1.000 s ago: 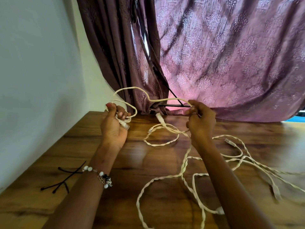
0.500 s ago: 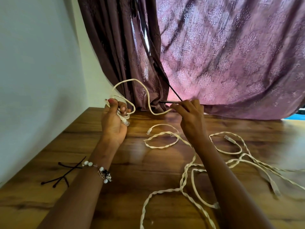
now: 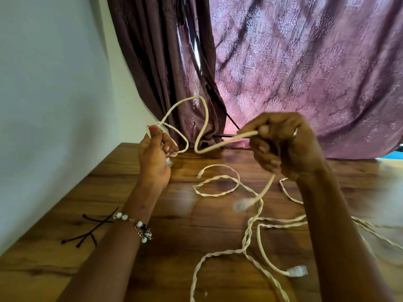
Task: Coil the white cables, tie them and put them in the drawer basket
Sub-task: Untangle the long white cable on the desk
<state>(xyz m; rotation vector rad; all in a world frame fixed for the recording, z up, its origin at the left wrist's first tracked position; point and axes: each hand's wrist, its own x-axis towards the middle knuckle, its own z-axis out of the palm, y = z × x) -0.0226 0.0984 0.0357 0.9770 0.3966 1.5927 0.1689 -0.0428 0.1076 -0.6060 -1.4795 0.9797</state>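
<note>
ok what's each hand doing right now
Left hand: holding the coiled end of the white cable.
Right hand: gripping the same cable.

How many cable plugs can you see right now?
4: one plug under the left hand, one mid-table, one blurred, dangling below the right hand, one near right. Others may be hidden.

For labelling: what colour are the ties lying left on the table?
Black ties, clearest in the head view.

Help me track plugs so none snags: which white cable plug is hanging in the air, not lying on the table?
The blurred plug dangling on the cable below the right hand. The plug near the front edge lies flat on the table.
</note>
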